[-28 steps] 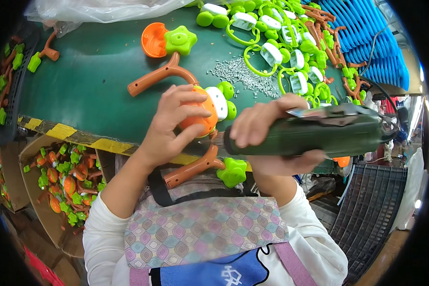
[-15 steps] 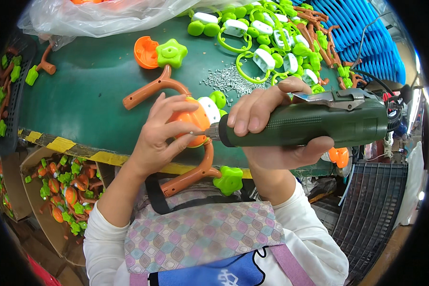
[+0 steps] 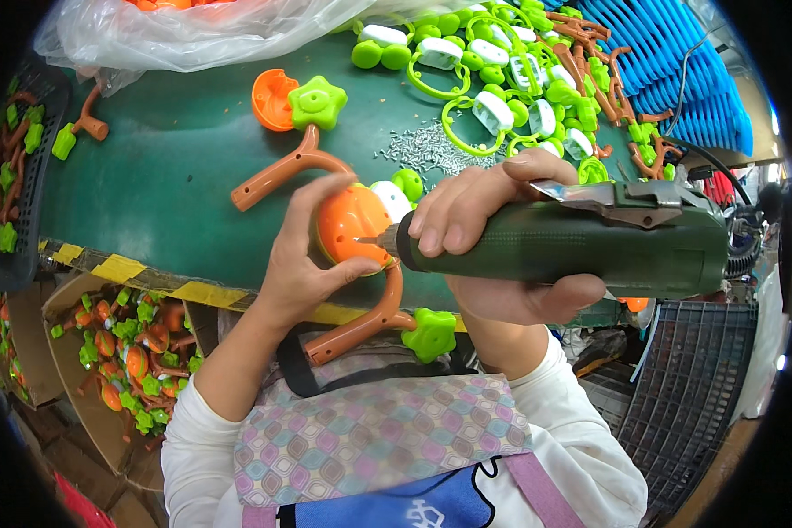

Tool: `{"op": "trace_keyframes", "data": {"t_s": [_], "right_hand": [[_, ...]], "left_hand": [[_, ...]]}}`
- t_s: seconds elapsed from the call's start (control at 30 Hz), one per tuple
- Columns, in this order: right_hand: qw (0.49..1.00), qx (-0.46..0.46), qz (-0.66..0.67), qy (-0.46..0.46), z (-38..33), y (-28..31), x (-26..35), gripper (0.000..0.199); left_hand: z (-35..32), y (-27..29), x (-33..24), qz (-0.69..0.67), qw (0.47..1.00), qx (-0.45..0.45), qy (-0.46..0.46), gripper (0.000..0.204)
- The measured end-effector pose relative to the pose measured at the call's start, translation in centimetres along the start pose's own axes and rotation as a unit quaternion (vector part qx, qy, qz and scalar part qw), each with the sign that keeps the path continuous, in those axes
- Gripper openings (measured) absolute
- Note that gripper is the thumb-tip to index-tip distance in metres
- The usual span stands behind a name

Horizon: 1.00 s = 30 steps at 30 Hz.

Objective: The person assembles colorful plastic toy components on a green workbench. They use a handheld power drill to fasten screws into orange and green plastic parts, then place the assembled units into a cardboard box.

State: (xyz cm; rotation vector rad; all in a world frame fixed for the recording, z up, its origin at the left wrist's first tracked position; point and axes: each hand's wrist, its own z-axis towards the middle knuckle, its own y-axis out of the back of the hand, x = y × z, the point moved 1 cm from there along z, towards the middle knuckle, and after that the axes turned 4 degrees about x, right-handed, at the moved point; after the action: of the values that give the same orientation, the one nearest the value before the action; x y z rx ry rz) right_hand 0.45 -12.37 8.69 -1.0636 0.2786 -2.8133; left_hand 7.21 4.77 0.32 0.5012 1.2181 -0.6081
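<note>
My left hand [image 3: 297, 264] curls round the edge of a round orange plastic shell [image 3: 350, 218], with the thumb low on its near side. Brown plastic branch-shaped pieces [image 3: 361, 322] join the shell at its far and near sides; the near one ends in a green star-shaped knob [image 3: 430, 335]. A white piece [image 3: 391, 201] with green balls sits at the shell's right. My right hand [image 3: 471, 216] grips a dark green electric screwdriver [image 3: 572, 246], held level. Its bit points left, with the tip at the shell's face; whether a screw sits there is too small to tell.
Small silver screws [image 3: 431, 148] lie in a pile beyond the shell. Green and white parts [image 3: 493, 110] heap at the far right, beside blue stacked trays [image 3: 678, 79]. An orange half shell [image 3: 272, 99] lies far left of centre. A carton [image 3: 88, 387] holds similar toys.
My left fingers have drawn back from the bit tip and the shell's face to its edge, uncovering the orange surface. The screwdriver's tip stays at the shell.
</note>
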Motion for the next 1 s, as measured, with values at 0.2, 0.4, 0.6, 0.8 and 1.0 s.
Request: {"op": "trace_keyframes", "data": {"t_s": [0.2,0.4,0.6,0.8,1.0], "right_hand": [[0.998,-0.012,-0.024,-0.063,1.0,-1.0,0.4,0.094],[0.976,0.006,-0.041,-0.212,1.8,-2.4,-0.8,0.084],[0.967,0.066,-0.002,-0.247,1.2,-3.5,-4.5,0.085],[0.964,-0.055,-0.189,-0.181,-0.3,-2.7,-3.8,0.089],[0.983,-0.113,-0.052,-0.133,0.1,-1.4,-3.1,0.091]], "left_hand": [[-0.3,-0.1,1.9,0.003,1.000,0.022,0.012,0.089],[-0.7,-0.2,1.8,0.115,0.992,0.041,0.007,0.087],[-2.6,-1.0,3.4,0.069,0.986,0.073,0.130,0.096],[-1.7,-1.2,1.8,0.103,0.993,-0.003,0.057,0.109],[-1.6,-1.5,1.5,0.117,0.990,0.030,0.066,0.118]]}}
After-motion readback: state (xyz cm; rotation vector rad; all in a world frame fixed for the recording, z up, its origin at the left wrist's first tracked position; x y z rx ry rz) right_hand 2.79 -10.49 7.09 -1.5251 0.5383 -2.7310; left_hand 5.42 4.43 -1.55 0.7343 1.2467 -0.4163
